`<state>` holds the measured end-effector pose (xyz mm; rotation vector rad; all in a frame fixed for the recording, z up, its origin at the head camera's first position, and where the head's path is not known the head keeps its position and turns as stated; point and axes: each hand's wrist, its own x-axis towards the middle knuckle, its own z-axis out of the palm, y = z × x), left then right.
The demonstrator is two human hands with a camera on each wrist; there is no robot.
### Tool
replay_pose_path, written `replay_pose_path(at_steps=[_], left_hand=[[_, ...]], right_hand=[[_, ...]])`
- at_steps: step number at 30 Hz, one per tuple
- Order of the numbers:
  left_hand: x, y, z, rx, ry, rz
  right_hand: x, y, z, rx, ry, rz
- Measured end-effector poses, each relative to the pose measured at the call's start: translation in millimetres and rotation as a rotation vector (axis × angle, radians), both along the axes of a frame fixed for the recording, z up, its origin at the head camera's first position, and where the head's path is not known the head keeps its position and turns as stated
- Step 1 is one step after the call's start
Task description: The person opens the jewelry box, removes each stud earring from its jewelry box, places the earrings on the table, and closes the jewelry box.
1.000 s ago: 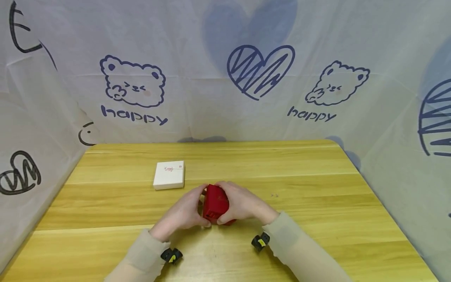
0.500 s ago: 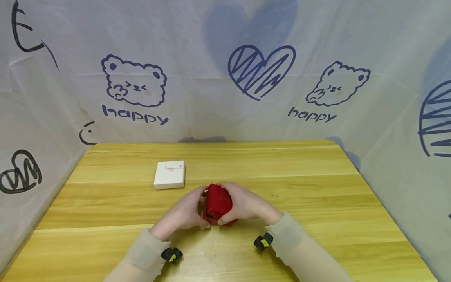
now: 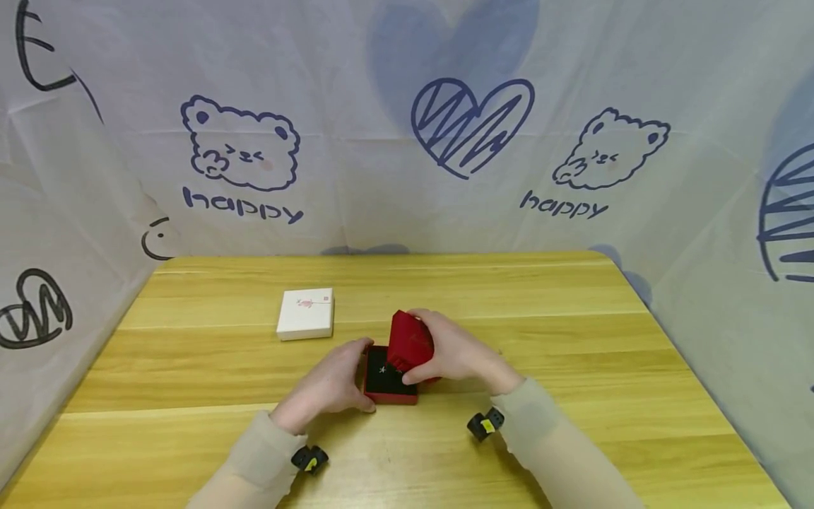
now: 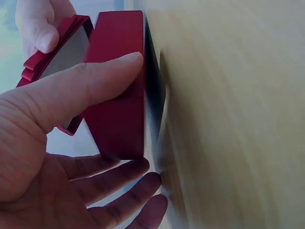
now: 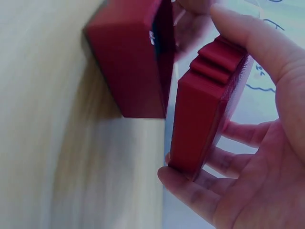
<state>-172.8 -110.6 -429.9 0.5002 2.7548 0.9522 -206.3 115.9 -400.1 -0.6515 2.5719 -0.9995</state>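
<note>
A red box base (image 3: 394,399) with a black lining stands on the table, and small star-shaped earrings (image 3: 382,370) show on the lining. My left hand (image 3: 331,380) holds the base from its left, the thumb (image 4: 109,78) along the near side and fingers at the far side. Tilted above the base's right part is the red box lid (image 3: 408,341), which carries a folded ribbon bow (image 5: 214,62) on one side. My right hand (image 3: 453,351) grips that lid between thumb and fingers. The lid's pale inside shows in the left wrist view.
A flat white box (image 3: 305,314) with a small red print lies farther back on the left of the wooden table (image 3: 540,311). Behind the table hangs a pale cloth (image 3: 356,177) with bear and heart drawings. Both wrists wear black straps.
My right hand has lifted the lid off the base and moved it up and to the right, uncovering the black lining and earrings. My left hand has stayed at the base.
</note>
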Motion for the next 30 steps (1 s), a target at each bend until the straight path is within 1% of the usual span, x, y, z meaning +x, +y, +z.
replay_pose_path(at_steps=[7, 10, 14, 19, 26, 30], left_hand=[[0.5, 0.8, 0.0, -0.045, 0.010, 0.005], [0.5, 0.9, -0.1, -0.063, 0.000, 0.000], [1.3, 0.7, 1.1, -0.071, -0.024, -0.005], [2.7, -0.8, 2.3, -0.083, -0.042, 0.003], [3.6, -1.2, 3.6, -0.039, -0.045, 0.017], [4.0, -1.5, 3.5, -0.045, -0.040, 0.022]], right_hand=[[-13.2, 7.8, 2.3, 0.017, 0.058, -0.092], [-19.8, 11.9, 0.5, 0.040, 0.065, -0.138], [-29.1, 17.3, -1.9, 0.074, 0.071, -0.178], [-41.0, 22.7, -3.5, 0.114, 0.076, -0.191], [-52.2, 25.4, -5.8, 0.174, 0.099, -0.187], [-58.3, 24.2, -9.1, 0.197, 0.101, -0.182]])
